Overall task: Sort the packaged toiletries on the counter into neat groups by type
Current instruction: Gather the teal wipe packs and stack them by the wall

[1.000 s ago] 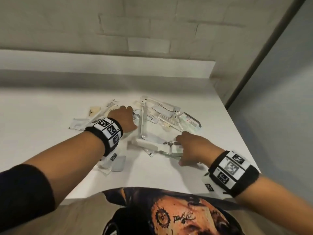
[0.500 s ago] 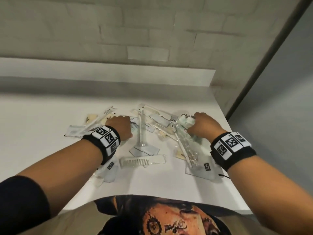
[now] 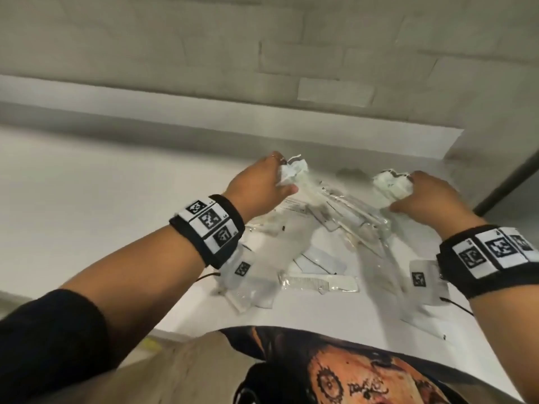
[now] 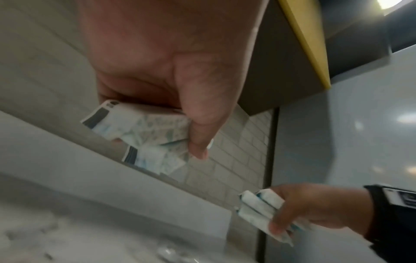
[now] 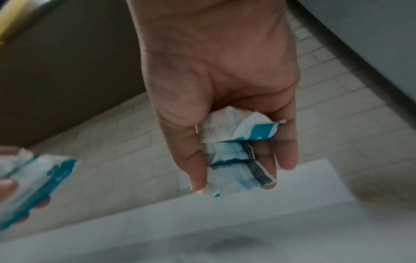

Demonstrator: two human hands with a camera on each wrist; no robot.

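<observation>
**Head view: sachets gripped in both hands above the counter**

Left wrist view: small bunch of white-and-teal sachets [image 4: 144, 131] pinched between thumb and curled fingers [image 4: 198, 124] of left hand [image 4: 166, 71], dark bands printed at packet ends, bunch lifted clear of counter [image 4: 67, 222]. Right wrist view: second bunch of crumpled sachets [image 5: 234, 149], white with teal stripes, clamped between thumb and curled fingers [image 5: 286, 153] of right hand [image 5: 220, 85], held above counter. From head view, both bunches raised over far part of counter [image 3: 87, 199], left-hand sachets [image 3: 293, 170] left of centre, right-hand sachets [image 3: 390, 185] toward right, well apart from each other. Left hand [image 3: 256, 188] and right hand [image 3: 431, 202] both wrapped round their packets, neither slack.

Below and between hands, loose heap of clear-wrapped toiletries [image 3: 350, 217] spread across counter, long thin packets overlapping at angles; contents too blurred to name. Nearer the body, packaged comb [image 3: 318, 282] lying flat crosswise, just beside flat pale packet [image 3: 319, 260]. More clear packets under each wrist, blurred.

Black wristbands with square black-and-white markers on left wrist [image 3: 208, 228] and right wrist [image 3: 490, 255]. Pale brick wall [image 3: 262, 53] behind counter, low white ledge [image 3: 175, 103] along its base. Printed shirt [image 3: 350, 374] at bottom edge.
</observation>
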